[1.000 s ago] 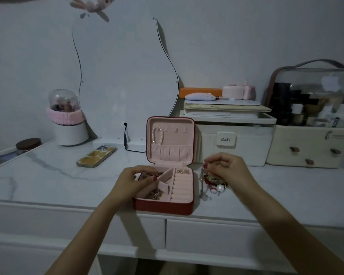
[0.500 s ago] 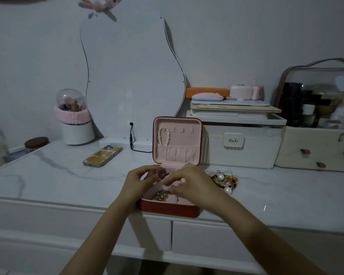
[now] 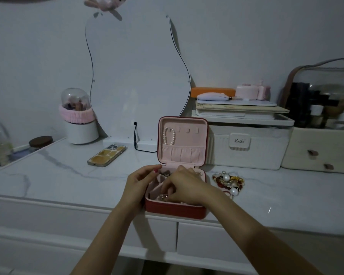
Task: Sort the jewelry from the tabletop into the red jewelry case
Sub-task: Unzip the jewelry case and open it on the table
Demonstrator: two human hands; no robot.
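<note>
The red jewelry case (image 3: 175,209) stands open at the table's front edge, its pink lid upright with a pearl bracelet (image 3: 168,135) hung inside. My left hand (image 3: 140,184) grips the case's left side. My right hand (image 3: 184,186) reaches down into the pink tray, fingers curled over a small gold piece (image 3: 163,196) in the front-left compartment; whether they pinch it is hidden. A pile of jewelry (image 3: 227,181) with pearls, red beads and gold lies on the table just right of the case.
A phone (image 3: 107,155) lies left of the case. Behind stand a wavy mirror (image 3: 135,76), a white pot with a pink band (image 3: 80,124), a white organiser box (image 3: 244,143) and a clear cosmetics case (image 3: 324,108). A black cable (image 3: 136,143) trails behind the lid.
My right hand left the pile on the right, moved left over the case and dipped into the front-left compartment. The left hand stayed on the case's side.
</note>
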